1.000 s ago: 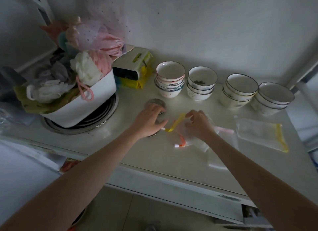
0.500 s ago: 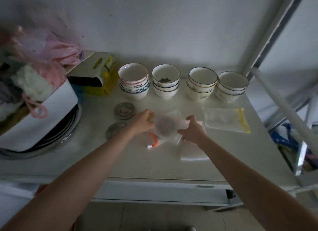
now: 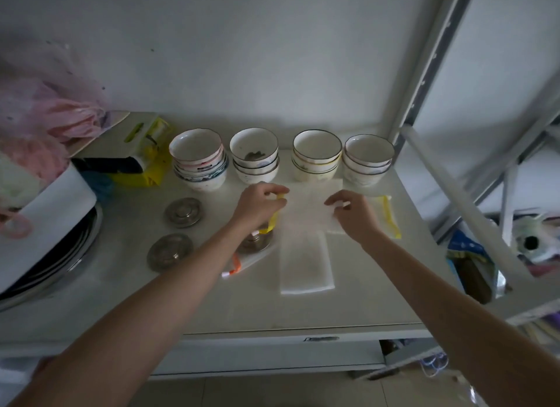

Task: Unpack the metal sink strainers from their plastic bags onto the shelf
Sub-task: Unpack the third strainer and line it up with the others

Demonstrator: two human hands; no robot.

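Note:
Both my hands hold a clear plastic bag [image 3: 306,211] stretched between them just above the white shelf [image 3: 212,309], in front of the bowls. My left hand [image 3: 260,208] pinches its yellow strip end, and my right hand [image 3: 354,217] grips the other edge. I cannot tell what the bag holds. Two bare metal strainers [image 3: 184,212] [image 3: 170,251] lie on the shelf to the left. A third strainer [image 3: 256,242] sits under my left wrist, seemingly inside a bag with an orange strip [image 3: 235,264].
Several stacks of bowls [image 3: 254,155] line the back wall. A flat clear bag [image 3: 304,264] lies in front of my hands, and a yellow-edged bag [image 3: 391,217] lies at right. A white tub of bath sponges [image 3: 51,206] stands at left. Metal rack posts [image 3: 430,82] rise at right.
My hands have lifted the yellow-strip bag away from me toward the bowls and spread it wider. The view has shifted right and back.

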